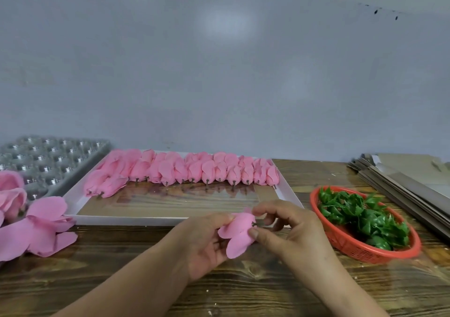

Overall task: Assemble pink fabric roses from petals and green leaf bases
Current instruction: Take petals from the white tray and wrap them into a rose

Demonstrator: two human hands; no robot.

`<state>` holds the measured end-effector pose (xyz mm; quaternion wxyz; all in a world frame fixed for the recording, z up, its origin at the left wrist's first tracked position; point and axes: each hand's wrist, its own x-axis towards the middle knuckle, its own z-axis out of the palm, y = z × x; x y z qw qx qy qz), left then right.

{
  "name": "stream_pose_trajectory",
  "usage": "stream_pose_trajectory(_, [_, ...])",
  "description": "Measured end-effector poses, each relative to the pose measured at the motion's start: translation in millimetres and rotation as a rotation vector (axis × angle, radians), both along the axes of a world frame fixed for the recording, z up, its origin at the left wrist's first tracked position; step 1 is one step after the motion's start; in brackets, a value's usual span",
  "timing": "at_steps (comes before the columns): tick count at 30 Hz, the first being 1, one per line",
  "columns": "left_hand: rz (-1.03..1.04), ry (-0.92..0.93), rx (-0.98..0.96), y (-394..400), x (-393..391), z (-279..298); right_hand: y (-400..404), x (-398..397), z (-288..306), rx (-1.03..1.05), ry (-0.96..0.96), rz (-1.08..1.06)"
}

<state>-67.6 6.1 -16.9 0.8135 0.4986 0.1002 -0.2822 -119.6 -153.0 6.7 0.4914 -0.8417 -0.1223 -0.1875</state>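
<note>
The work looks well underway but far from over. A white tray [73, 202] on the wooden desk [121, 268] carries a long row of pink petal buds [185, 170] along its far side, each with a short dark stem pointing toward the person; its near half is bare. None of them shows a green base from this view. The left hand [202, 241] holds a pink rose [239, 234] in a closed grip, while the right hand [289, 226] pinches it at the stem end. Loose pink petals [41, 229] lie at the left, and the red basket [360, 251] of green leaf bases [360, 217] at the right is full, so many fittings seem to remain.
</note>
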Motion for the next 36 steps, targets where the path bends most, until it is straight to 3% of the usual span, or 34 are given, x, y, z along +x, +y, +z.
stream_pose_trajectory(5, [-0.045,-0.012,0.054,-0.9,-0.4,-5.6,-2.4,0.4,-2.7,-0.241,-0.100,0.058])
stream_pose_trajectory(14, [-0.220,-0.109,0.170,-0.9,-9.3,2.8,-2.3,-4.3,2.3,-0.377,-0.150,0.124])
stream_pose_trajectory(16, [-0.198,-0.316,0.317,2.1,-7.4,7.0,-4.9,-3.7,3.1,-0.322,-0.091,0.080])
stream_pose_trajectory(18, [-0.186,-0.658,0.531,9.5,-4.9,12.7,-6.9,-2.9,4.0,-0.273,-0.020,0.055])
stream_pose_trajectory(20, [-0.327,-0.897,0.576,9.5,-11.3,20.0,-5.0,-4.0,5.4,-0.205,0.074,0.100])
stream_pose_trajectory(23, [-0.503,-0.986,0.543,-2.1,-20.9,7.2,1.2,-5.6,5.3,-0.140,0.164,0.135])
stream_pose_trajectory(27, [-0.301,-1.197,0.865,-8.4,-23.5,-4.0,8.1,-5.7,2.1,-0.043,0.229,0.144])
stream_pose_trajectory(33, [-0.239,-1.128,0.981,-7.0,-22.8,2.3,7.8,-4.4,0.4,0.084,0.218,0.044])
stream_pose_trajectory(36, [-0.292,-1.027,0.883,-5.7,-20.3,2.0,4.8,-4.8,1.6,0.052,0.194,0.054])
